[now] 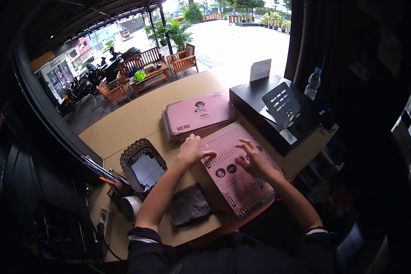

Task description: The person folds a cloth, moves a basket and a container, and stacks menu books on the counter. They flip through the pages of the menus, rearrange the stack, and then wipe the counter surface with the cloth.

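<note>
A pink spiral-bound menu point(226, 185) with printed text and round pictures lies in front of me, its coil at the near end. My left hand point(192, 150) is at the menu's left edge, thumb stretched out over the page and fingers close to the stack behind. Over the right half of the page is my right hand point(255, 160), its fingers apart and slightly bent, holding nothing. Just beyond lies a stack of pink menus point(201, 116), the top cover reading "MENU" and "KELL".
Left of my forearm stands a dark lace-edged basket point(132, 153) with papers. A black pouch point(189, 205) lies near the table's front edge. Pens point(102, 171) and a power socket point(105, 217) are at the left. A black box point(278, 107) with a stand fills the right, a plastic bottle point(313, 84) behind.
</note>
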Demonstrator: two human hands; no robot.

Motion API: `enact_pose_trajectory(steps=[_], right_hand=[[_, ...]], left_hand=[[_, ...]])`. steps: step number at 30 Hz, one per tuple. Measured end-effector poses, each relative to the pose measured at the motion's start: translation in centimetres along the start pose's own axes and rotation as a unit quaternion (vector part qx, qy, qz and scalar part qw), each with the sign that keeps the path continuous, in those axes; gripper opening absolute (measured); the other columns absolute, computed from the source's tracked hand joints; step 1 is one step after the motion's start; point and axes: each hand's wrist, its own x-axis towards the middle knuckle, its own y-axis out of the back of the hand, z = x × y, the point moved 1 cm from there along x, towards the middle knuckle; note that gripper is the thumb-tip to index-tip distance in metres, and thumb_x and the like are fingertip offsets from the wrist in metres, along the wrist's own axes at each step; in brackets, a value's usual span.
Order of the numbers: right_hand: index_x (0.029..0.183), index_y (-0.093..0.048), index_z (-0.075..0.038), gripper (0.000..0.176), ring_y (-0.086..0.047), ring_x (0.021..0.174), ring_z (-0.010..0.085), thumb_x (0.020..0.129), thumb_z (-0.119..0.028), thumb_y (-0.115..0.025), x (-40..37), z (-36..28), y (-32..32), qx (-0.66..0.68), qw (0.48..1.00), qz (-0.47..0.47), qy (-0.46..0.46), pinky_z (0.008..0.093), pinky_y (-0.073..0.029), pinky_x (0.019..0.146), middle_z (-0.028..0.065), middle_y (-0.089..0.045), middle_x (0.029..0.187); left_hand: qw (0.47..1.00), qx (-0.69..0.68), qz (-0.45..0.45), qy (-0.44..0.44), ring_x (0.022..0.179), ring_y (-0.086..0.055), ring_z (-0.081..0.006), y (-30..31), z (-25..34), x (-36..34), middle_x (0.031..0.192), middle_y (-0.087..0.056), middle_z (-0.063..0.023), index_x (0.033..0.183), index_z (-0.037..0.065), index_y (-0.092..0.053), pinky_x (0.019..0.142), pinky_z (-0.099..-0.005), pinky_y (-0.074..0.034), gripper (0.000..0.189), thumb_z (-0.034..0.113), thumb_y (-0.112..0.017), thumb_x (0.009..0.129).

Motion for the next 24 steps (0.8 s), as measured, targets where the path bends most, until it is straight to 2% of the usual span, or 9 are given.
enact_pose_trajectory(steps=[1,6,8,11,16,18,20,22,24], right_hand=[[0.110,-0.052,-0.003,0.037,-0.046,0.114,0.0358,0.077,-0.016,-0.064,-1.1,-0.3,1.0,0.001,1.000,0.024,-0.001,0.0406,-0.041,0.093,0.0178,-0.039,0.129],[0.109,-0.051,-0.001,0.039,-0.047,0.112,0.0363,0.075,-0.013,-0.065,-7.3,-1.8,5.4,-0.048,0.992,0.099,-0.059,0.0396,-0.041,0.092,0.0189,-0.040,0.127],[0.112,-0.050,0.001,0.042,-0.047,0.112,0.0359,0.076,-0.017,-0.064,-9.6,-1.3,6.4,-0.076,0.988,0.106,-0.082,0.0391,-0.041,0.093,0.0192,-0.041,0.126],[0.117,-0.046,0.006,0.054,-0.047,0.108,0.0358,0.078,-0.028,-0.062,-12.2,0.3,6.2,-0.129,0.968,0.035,-0.212,0.0391,-0.038,0.093,0.0196,-0.044,0.119],[0.118,-0.046,0.006,0.059,-0.046,0.107,0.0323,0.076,-0.031,-0.065,-12.6,-1.2,5.6,-0.111,0.964,0.113,-0.215,0.0388,-0.038,0.093,0.0170,-0.045,0.111],[0.121,-0.043,0.004,0.062,-0.044,0.106,0.0323,0.075,-0.030,-0.067,-12.2,-2.6,6.1,-0.147,0.948,0.038,-0.282,0.0381,-0.037,0.093,0.0165,-0.045,0.110],[0.122,-0.042,0.003,0.063,-0.045,0.106,0.0314,0.074,-0.029,-0.068,-11.9,-2.3,6.3,-0.186,0.950,0.077,-0.237,0.0392,-0.037,0.093,0.0163,-0.046,0.109],[0.123,-0.041,0.003,0.065,-0.046,0.106,0.0306,0.074,-0.029,-0.069,-10.9,-1.4,6.2,-0.225,0.949,0.113,-0.189,0.0403,-0.037,0.092,0.0161,-0.046,0.109],[0.122,-0.041,0.002,0.066,-0.049,0.106,0.0255,0.073,-0.031,-0.072,-9.1,-0.1,6.3,-0.031,0.979,0.174,-0.102,0.0404,-0.041,0.088,0.0165,-0.047,0.113]], left_hand=[[0.999,-0.037,0.018,0.006,0.107,-0.051,-0.0306,-0.4,-0.7,0.4,0.114,-0.052,-0.0202,0.109,-0.002,-0.054,0.090,-0.0403,-0.041,0.096,0.072,-0.068,0.050],[0.997,0.014,0.005,0.080,0.115,-0.044,-0.0245,-0.5,-0.7,1.1,0.115,-0.053,-0.0100,0.109,0.008,-0.057,0.096,-0.0442,-0.032,0.094,0.076,-0.067,0.045],[0.995,0.002,0.076,0.058,0.104,-0.053,-0.0238,-0.4,-0.7,0.9,0.105,-0.059,-0.0090,0.105,0.006,-0.058,0.090,-0.0389,-0.039,0.087,0.070,-0.071,0.047],[0.998,-0.047,0.026,0.039,0.103,-0.055,-0.0238,0.4,-1.3,1.2,0.106,-0.059,-0.0114,0.106,0.007,-0.059,0.088,-0.0392,-0.043,0.081,0.066,-0.073,0.052],[0.984,-0.165,0.066,0.015,0.095,-0.060,-0.0240,-1.0,-3.0,1.5,0.101,-0.062,-0.0152,0.103,0.000,-0.058,0.082,-0.0381,-0.048,0.071,0.049,-0.079,0.056],[0.925,-0.363,0.110,0.011,0.084,-0.063,-0.0213,-0.7,-3.0,1.4,0.095,-0.063,-0.0156,0.104,-0.003,-0.056,0.073,-0.0334,-0.052,0.068,0.038,-0.083,0.057],[0.887,-0.439,0.140,-0.034,0.075,-0.064,-0.0170,0.3,-1.9,1.1,0.091,-0.064,-0.0140,0.105,-0.003,-0.055,0.063,-0.0284,-0.054,0.054,0.025,-0.079,0.067],[0.725,-0.675,0.123,-0.064,0.073,-0.063,-0.0137,4.0,1.0,-1.1,0.090,-0.064,-0.0128,0.106,-0.003,-0.054,0.061,-0.0264,-0.054,0.038,0.016,-0.071,0.077],[0.724,-0.672,0.138,-0.069,0.072,-0.063,-0.0115,6.1,2.3,-2.3,0.088,-0.064,-0.0102,0.105,-0.001,-0.055,0.059,-0.0248,-0.054,0.027,0.011,-0.064,0.083]])
